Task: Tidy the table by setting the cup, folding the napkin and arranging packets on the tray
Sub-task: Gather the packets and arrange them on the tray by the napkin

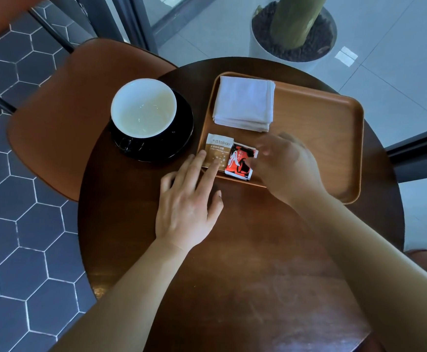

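A wooden tray (316, 128) lies on the round dark table. A folded white napkin (244, 102) sits in its far left corner. Two packets lie side by side in its near left corner: a brown and white sugar packet (218, 149) and a red and black packet (240, 162). My left hand (189, 204) has straight fingers, with the fingertips touching the sugar packet's near edge. My right hand (286, 168) hovers, blurred, over the tray next to the red packet, fingers loosely bent. A white cup (143, 107) stands on a black saucer (179, 138) left of the tray.
A brown chair seat (62, 118) stands left of the table (232, 262). A white planter (293, 34) with a green trunk stands on the floor behind the table. The dark hexagon-tiled floor (16, 237) lies to the left.
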A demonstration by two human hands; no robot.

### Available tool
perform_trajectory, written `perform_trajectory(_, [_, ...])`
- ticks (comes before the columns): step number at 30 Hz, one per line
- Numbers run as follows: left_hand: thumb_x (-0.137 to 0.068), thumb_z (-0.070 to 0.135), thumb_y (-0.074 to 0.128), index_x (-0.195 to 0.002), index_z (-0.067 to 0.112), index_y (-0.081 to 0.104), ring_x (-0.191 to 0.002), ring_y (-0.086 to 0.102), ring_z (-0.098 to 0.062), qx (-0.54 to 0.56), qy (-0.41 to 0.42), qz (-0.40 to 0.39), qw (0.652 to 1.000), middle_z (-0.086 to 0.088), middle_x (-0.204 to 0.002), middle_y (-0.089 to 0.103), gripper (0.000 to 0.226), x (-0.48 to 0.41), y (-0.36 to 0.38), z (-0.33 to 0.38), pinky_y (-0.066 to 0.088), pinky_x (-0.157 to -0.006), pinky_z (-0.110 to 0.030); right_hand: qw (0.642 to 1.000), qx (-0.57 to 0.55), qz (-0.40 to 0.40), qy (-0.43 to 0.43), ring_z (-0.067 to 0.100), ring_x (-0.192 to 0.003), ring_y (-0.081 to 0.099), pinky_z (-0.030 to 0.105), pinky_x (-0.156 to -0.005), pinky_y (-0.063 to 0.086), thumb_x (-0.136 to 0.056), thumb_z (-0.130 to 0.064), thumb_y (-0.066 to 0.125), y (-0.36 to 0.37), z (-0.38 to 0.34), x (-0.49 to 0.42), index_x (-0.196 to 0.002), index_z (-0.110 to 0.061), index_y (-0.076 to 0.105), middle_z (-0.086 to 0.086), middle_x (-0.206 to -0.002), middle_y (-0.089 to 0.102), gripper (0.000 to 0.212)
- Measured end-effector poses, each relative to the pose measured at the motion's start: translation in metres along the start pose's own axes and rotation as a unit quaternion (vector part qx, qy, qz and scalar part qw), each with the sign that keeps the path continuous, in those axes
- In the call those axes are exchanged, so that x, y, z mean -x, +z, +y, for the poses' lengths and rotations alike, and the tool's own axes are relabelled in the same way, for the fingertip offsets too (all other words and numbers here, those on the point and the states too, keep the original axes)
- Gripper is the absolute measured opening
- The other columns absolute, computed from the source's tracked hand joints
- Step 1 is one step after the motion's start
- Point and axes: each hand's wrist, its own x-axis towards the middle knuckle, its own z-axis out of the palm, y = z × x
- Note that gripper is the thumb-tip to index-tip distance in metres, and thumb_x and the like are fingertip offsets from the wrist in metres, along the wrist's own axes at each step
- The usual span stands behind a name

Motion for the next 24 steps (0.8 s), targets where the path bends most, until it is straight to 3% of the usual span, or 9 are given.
perform_trajectory(5, [-0.097,0.035,0.051,-0.144,0.018,0.051,-0.142,0.045,-0.028,-0.006,0.0,-0.01,1.0,-0.013,-0.154,0.046,0.05,-0.0003,-0.0009,0.0002,0.039,-0.101,-0.044,1.0,0.014,-0.016,-0.02,0.025,-0.11,0.057,0.035,-0.083,0.048,-0.086,-0.04,0.074,0.0057,0.0023,0.011,-0.126,-0.026,0.066,0.001,-0.114,0.06,0.044])
perform_trajectory(15, [-0.098,0.035,0.049,-0.143,0.017,0.052,-0.141,0.045,-0.028,-0.011,0.002,-0.006,1.0,-0.013,-0.153,0.047,0.049,0.0,-0.0013,0.0001,0.039,-0.101,-0.044,0.999,0.006,-0.016,-0.037,0.026,-0.11,0.058,0.032,-0.084,0.046,-0.085,-0.031,0.076,0.0073,0.0027,0.002,-0.129,-0.025,0.065,0.003,-0.118,0.061,0.045])
perform_trajectory(24, [-0.097,0.034,0.05,-0.144,0.019,0.052,-0.141,0.045,-0.029,-0.009,0.001,-0.009,1.0,-0.014,-0.154,0.046,0.049,-0.0001,-0.0022,0.0006,0.039,-0.101,-0.045,0.995,0.02,-0.006,-0.093,0.029,-0.108,0.058,0.028,-0.078,0.038,-0.08,-0.034,0.081,0.01,0.0061,0.0093,-0.129,-0.027,0.066,0.003,-0.118,0.06,0.051])
